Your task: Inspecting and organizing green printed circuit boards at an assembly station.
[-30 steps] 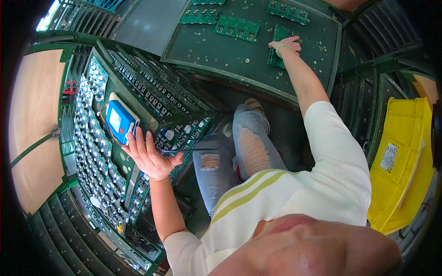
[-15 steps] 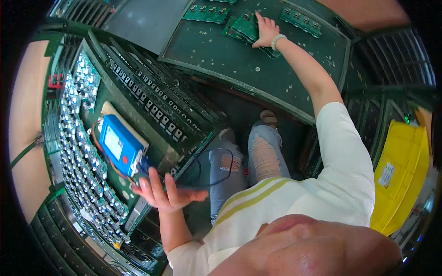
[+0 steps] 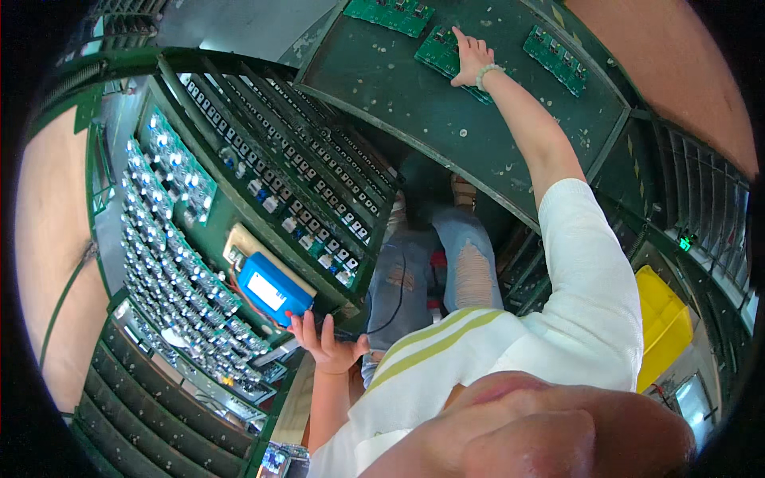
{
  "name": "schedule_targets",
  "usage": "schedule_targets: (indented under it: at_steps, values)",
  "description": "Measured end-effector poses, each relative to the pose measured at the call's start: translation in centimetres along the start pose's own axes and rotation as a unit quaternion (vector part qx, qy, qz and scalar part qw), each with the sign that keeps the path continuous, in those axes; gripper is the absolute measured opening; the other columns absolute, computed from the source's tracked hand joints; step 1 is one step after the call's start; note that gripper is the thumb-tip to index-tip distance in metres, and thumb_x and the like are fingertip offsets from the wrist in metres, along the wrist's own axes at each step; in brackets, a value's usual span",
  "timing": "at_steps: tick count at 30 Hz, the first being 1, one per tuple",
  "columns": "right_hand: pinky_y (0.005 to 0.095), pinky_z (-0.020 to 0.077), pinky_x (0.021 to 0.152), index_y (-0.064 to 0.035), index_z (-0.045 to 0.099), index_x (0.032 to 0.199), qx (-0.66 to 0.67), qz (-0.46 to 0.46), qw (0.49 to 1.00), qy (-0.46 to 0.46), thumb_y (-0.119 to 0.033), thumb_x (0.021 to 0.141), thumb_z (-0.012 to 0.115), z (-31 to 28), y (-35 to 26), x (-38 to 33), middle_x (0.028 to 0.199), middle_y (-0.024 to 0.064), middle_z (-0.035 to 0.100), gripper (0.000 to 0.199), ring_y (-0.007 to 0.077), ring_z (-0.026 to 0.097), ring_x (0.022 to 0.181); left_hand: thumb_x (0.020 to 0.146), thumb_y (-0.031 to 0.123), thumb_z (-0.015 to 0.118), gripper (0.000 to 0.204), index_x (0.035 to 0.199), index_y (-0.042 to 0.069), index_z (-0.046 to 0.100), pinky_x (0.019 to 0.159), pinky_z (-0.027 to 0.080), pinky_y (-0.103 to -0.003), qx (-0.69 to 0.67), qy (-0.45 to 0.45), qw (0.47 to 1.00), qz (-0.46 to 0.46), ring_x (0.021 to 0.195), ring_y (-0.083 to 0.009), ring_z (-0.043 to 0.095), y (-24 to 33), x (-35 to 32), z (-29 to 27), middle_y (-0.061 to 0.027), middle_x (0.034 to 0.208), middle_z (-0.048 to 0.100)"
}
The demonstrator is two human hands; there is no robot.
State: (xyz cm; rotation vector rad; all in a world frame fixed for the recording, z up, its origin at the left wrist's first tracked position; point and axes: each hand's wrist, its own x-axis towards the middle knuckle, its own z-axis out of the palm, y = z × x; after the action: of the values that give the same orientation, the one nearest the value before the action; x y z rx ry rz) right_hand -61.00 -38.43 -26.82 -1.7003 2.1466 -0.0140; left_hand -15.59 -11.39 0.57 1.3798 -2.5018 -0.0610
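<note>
My right hand (image 3: 476,62) reaches to the far table, its thumb and fingers spread over the edge of some green circuit boards (image 3: 437,52). A beaded bracelet circles that wrist. Whether the fingertips pinch a board cannot be made out. Other green boards (image 3: 555,60) lie to the right of this hand, and more boards (image 3: 390,14) lie to its left. On the left bench is a blue handheld device (image 3: 272,287) with a lit screen, beside a tan block. My left hand (image 3: 328,344) is palm up at the device's near end, fingers apart, with nothing visible in it.
Rows of populated circuit boards (image 3: 171,263) cover the left bench. A slotted dark rack (image 3: 279,175) filled with small parts stands between bench and table (image 3: 382,95). A dark cable (image 3: 403,287) hangs over my legs. A yellow bin (image 3: 661,327) is at the right.
The view has shifted. The boards under my right hand, fanned out before, now look more closely stacked. My left hand remains near the blue device, fingers still spread.
</note>
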Motion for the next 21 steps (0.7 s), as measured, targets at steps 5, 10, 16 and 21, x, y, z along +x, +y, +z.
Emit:
schedule_targets:
  at_steps: [5, 10, 16, 21]
  values:
    - [0.048, 0.0334, 0.102, -0.0104, 0.013, 0.145, 0.18, 0.09, 0.977, 0.074, -0.039, 0.046, 0.088, -1.8, 1.9, -2.3, 0.134, 0.0173, 0.041, 0.128, 0.0365, 0.038, 0.124, 0.081, 0.054, 0.053, 0.063, 0.124, 0.008, 0.047, 0.11, 0.006, -0.057, -0.017, 0.03, 0.998, -0.054, 0.135, -0.0433, 0.018, 3.9, 2.4, -1.7, -0.0233, 0.138, 0.032]
    - [0.058, 0.0411, 0.09, -0.0033, 0.037, 0.124, 0.778, 0.346, 0.514, -0.107, -0.021, 0.058, 0.087, -5.5, 0.5, -8.8, 0.109, 0.0155, 0.056, 0.085, 0.029, 0.055, 0.102, 0.067, 0.008, 0.07, 0.061, 0.121, 0.006, 0.044, 0.106, 0.024, -0.055, -0.306, -0.076, 0.946, -0.07, 0.128, -0.0397, 0.035, 11.0, 15.0, 2.3, -0.0197, 0.134, 0.041]
    - [0.0542, 0.0407, 0.084, -0.0142, 0.059, 0.096, 0.883, 0.364, 0.289, -0.072, -0.045, 0.072, 0.072, -6.9, -2.0, -10.7, 0.094, 0.0097, 0.064, 0.041, 0.0324, 0.058, 0.091, 0.076, 0.019, 0.075, 0.075, 0.134, -0.003, 0.032, 0.102, 0.033, -0.035, -0.583, 0.022, 0.741, -0.333, 0.123, -0.0262, 0.04, 14.8, 23.3, 22.9, -0.0182, 0.131, 0.043]
    - [0.0554, 0.0331, 0.094, -0.0184, 0.057, 0.108, 0.866, 0.451, 0.194, -0.094, -0.055, 0.072, 0.067, -6.9, -3.4, -8.0, 0.108, 0.0088, 0.061, 0.052, 0.0311, 0.052, 0.106, 0.087, 0.01, 0.062, 0.041, 0.124, 0.001, 0.047, 0.085, 0.045, -0.028, -0.548, -0.035, 0.795, -0.256, 0.099, -0.0163, 0.055, 9.5, 30.0, 28.1, -0.011, 0.111, 0.057]
